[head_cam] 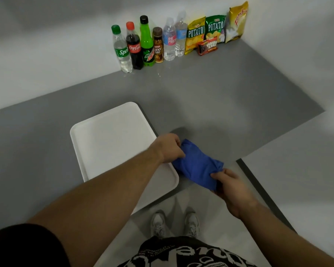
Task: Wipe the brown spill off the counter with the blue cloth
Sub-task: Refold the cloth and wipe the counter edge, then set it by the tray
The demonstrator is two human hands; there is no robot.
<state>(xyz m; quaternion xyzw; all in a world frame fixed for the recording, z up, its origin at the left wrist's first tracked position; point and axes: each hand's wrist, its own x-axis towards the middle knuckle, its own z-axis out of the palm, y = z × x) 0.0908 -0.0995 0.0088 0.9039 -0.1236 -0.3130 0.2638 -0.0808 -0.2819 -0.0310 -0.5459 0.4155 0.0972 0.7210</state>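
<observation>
Blue cloth, pinched at ten o'clock by the left hand and four o'clock by the right hand, should be pressed flat to the counter.

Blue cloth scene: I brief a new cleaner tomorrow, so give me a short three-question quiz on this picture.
1. True or false: the left hand and the right hand both grip the blue cloth.
2. The white tray lies: A) left of the cloth; B) right of the cloth; C) on the floor.
3. How many bottles stand along the wall?

Key: 1 true; 2 A; 3 six.
</observation>
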